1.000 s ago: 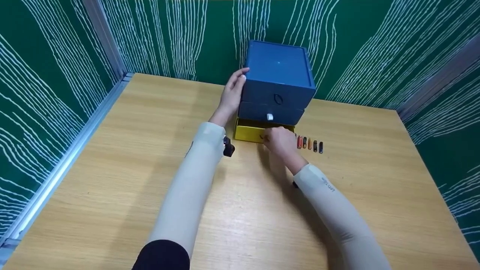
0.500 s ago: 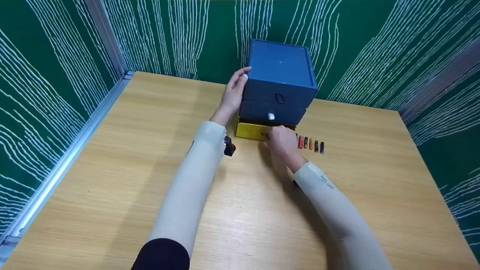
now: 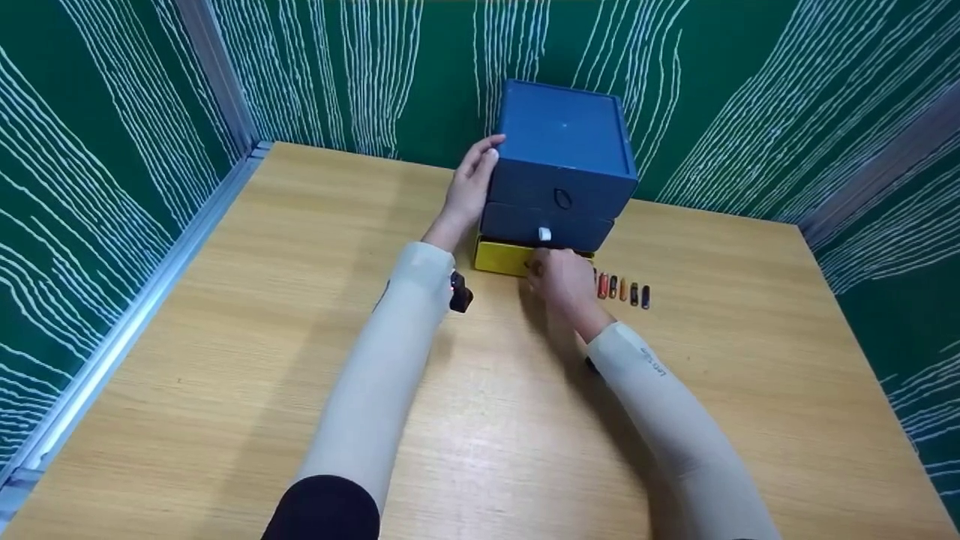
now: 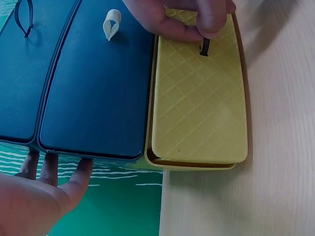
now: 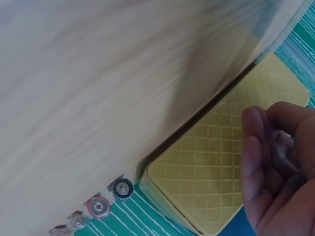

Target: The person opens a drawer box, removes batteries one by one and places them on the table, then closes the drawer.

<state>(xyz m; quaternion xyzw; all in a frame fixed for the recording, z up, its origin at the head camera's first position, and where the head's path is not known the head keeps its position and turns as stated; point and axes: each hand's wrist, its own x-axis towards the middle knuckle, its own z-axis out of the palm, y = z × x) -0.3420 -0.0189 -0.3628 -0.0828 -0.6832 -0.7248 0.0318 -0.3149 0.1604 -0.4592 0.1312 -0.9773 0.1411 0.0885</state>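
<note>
A blue drawer cabinet (image 3: 566, 131) stands on the table near the back wall, with a yellow drawer (image 3: 501, 257) at its bottom. In the left wrist view, the drawer's quilted front sits slightly proud of its frame. My right hand (image 3: 562, 279) pinches the dark pull loop (image 4: 204, 47) on that front; its other fingers are curled in the right wrist view. My left hand (image 3: 469, 186) rests against the cabinet's left side, fingers extended. The two blue drawers above look closed; the middle one has a white loop (image 3: 544, 234), the top one a dark loop (image 3: 562, 199).
A row of several batteries (image 3: 623, 289) stretches over the table (image 3: 480, 420) to the right of the drawer; my right hand partly hides its near end. A green wall (image 3: 442, 82) with white lines rises right behind the cabinet.
The yellow drawer has slid further into the cabinet, my right hand moving with it on the loop. My left hand keeps its place on the cabinet's side.
</note>
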